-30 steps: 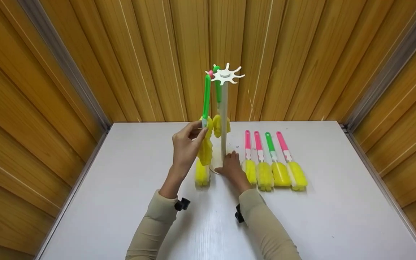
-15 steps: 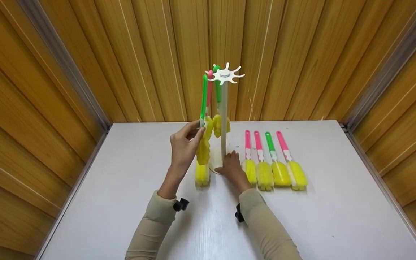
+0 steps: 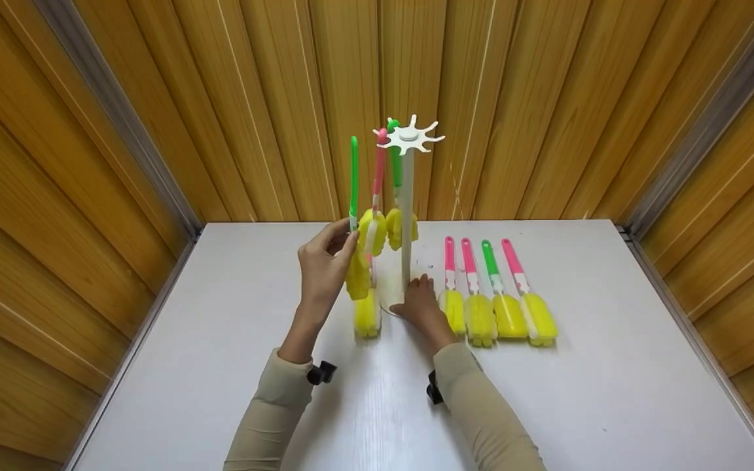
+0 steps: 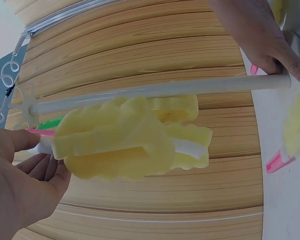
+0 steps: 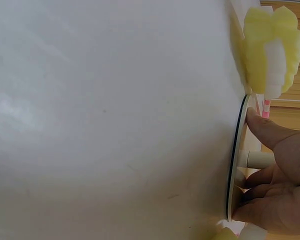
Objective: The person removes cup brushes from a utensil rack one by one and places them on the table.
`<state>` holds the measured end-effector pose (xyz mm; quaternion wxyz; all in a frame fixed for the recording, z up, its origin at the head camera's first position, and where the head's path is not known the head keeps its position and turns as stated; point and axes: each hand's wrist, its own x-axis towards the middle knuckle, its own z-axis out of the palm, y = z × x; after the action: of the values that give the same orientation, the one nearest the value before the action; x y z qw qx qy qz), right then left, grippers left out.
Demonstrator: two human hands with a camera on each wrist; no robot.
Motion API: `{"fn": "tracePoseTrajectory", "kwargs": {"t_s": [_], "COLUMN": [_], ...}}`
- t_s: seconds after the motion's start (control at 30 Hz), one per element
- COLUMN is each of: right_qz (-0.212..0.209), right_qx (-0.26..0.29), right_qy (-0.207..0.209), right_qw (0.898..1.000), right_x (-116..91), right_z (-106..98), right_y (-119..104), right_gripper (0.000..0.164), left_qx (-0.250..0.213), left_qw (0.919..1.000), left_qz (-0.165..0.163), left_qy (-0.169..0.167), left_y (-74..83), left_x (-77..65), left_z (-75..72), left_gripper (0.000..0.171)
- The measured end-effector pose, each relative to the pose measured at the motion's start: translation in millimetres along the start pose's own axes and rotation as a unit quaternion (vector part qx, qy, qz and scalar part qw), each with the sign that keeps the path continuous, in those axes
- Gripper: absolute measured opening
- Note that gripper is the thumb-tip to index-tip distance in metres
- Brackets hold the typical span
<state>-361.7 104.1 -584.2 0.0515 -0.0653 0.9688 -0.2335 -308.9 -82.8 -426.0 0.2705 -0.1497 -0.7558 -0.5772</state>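
My left hand [image 3: 326, 269] pinches a green-handled sponge bottle brush [image 3: 354, 173] at its neck, left of a white stand [image 3: 406, 222]. The handle points up and the yellow sponge head hangs down, filling the middle of the left wrist view. At the stand's foot, my right hand [image 3: 424, 309] presses on the round base [image 5: 233, 165], with thumb and fingers spread either side of the pole. From the star-shaped hook top [image 3: 410, 136] hang a pink-handled brush [image 3: 379, 170] and another green-handled brush [image 3: 396, 163]; the held brush is apart from the hooks.
Several brushes lie in a row right of the stand, among them a green-handled one [image 3: 510, 314] between pink ones. Another yellow-headed brush [image 3: 368, 317] lies left of the base, partly behind the held one. Wood-patterned walls [image 3: 252, 111] surround the white table [image 3: 220, 379].
My left hand has carried the green-handled brush left, away from the hook top, uncovering the hanging pink-handled brush. My right hand has stayed on the base.
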Motion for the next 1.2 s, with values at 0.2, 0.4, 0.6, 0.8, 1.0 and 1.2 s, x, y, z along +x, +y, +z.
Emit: {"fn": "tracePoseTrajectory", "kwargs": {"t_s": [0.2,0.4,0.6,0.8,1.0,1.2], "right_qz": [0.054,0.071,0.069,0.043,0.056,0.064], "right_qx": [0.033,0.046,0.049,0.011,0.021,0.040], "right_qy": [-0.040,-0.051,-0.039,-0.020,-0.028,-0.034], "right_qw": [0.997,0.995,0.996,0.999,0.998,0.997], "right_x": [2,3,2,1,0,-1], "right_z": [-1,0,1,2,-1,-3], "right_y": [-2,-3,-3,-2,-4,-6], "right_gripper": [0.088,0.091,0.091,0.087,0.087,0.088], "left_qx": [0.009,0.015,0.017,0.036,0.047,0.055], "left_qw": [0.9999,0.9997,0.9994,0.9986,0.9978,0.9965], "left_qz": [-0.010,-0.016,-0.021,-0.031,-0.040,-0.062], "left_qy": [0.010,0.015,0.019,0.021,0.025,0.014], "left_y": [-3.0,-7.9,-14.0,-19.0,-27.0,-39.4], "left_x": [-1.9,-4.7,-7.4,-9.1,-12.0,-17.0], "left_z": [-3.2,-7.2,-11.4,-15.8,-20.4,-22.8], "left_gripper": [0.025,0.024,0.023,0.023,0.023,0.023]}}
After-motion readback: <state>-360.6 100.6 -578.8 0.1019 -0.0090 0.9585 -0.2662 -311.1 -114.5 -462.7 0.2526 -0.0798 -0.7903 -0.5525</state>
